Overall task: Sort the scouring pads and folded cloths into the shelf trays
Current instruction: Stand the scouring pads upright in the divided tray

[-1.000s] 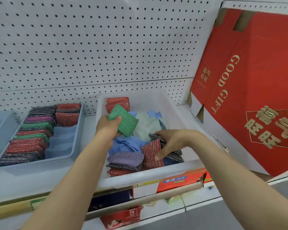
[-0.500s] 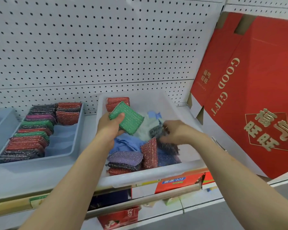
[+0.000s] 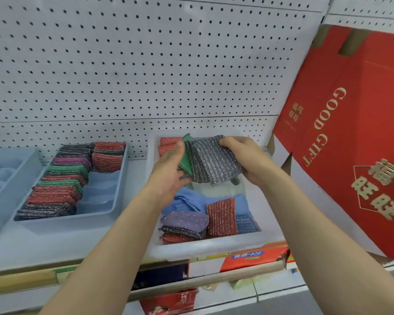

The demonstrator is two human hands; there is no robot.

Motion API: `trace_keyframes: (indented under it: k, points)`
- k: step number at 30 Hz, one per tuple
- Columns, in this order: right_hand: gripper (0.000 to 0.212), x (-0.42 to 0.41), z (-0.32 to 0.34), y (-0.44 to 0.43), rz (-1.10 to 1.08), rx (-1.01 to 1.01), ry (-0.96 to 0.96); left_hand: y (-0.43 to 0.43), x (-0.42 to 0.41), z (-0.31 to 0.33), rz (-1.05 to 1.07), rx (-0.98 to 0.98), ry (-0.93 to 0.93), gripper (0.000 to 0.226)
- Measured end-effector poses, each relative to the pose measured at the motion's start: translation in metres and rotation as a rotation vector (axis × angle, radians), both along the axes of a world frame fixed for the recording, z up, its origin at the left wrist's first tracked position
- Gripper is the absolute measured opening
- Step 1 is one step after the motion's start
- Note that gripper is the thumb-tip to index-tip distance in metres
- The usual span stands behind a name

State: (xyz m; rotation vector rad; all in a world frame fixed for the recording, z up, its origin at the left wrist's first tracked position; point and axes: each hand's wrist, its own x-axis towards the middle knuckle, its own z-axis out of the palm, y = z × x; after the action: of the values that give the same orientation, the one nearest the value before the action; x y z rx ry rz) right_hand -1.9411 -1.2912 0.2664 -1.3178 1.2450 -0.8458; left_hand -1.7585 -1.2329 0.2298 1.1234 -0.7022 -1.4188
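Nearest, at the lower middle of the frame, the white plastic bin (image 3: 214, 246) sat on the pale shelf (image 3: 66, 242). Against its front wall lay a purple scouring pad (image 3: 184, 220) and a red scouring pad (image 3: 221, 214), with a rumpled blue cloth (image 3: 187, 201) behind them.

Above the middle of the bin both hands met. The left hand (image 3: 168, 176) had its fingers and thumb curled round a green scouring pad (image 3: 185, 160) of glittery mesh, held on edge. The right hand (image 3: 248, 160) pinched the upper right corner of a grey scouring pad (image 3: 212, 160) with silver threads. The grey pad's face lay flat against the green one, so the two were touching, raised off the bin's contents.

The grey-blue divided tray (image 3: 121, 178) lay to the left of the hands in the frame, beside the bin. Its pads stood on edge in rows running front to back, with bare compartments on the side nearer the bin. The left hand was the nearer one to it, so a carry there would probably go leftward.

Beyond stood the white pegboard (image 3: 146, 64).
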Motion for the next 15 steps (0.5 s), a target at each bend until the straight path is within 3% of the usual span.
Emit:
trace_keyframes:
  k: [2, 6, 10, 13, 15]
  points:
    - [0.023, 0.021, -0.002, 0.0, -0.066, -0.069, -0.004, 0.005, 0.008, 0.004, -0.059, -0.083, 0.004, 0.055]
    - [0.042, 0.067, -0.006, -0.005, -0.066, -0.121, -0.011, 0.006, 0.039, 0.008, 0.005, -0.117, -0.035, 0.054]
    - [0.02, 0.117, 0.006, -0.005, 0.079, -0.022, -0.165, 0.001, 0.089, 0.009, 0.115, -0.132, -0.008, 0.026]
    - [0.018, 0.159, 0.009, -0.013, 0.105, 0.013, -0.179, -0.002, 0.14, 0.004, 0.214, -0.092, 0.005, 0.033]
    - [0.014, 0.191, 0.006, -0.027, 0.07, 0.033, -0.153, -0.003, 0.178, -0.002, 0.316, -0.06, 0.011, 0.052]
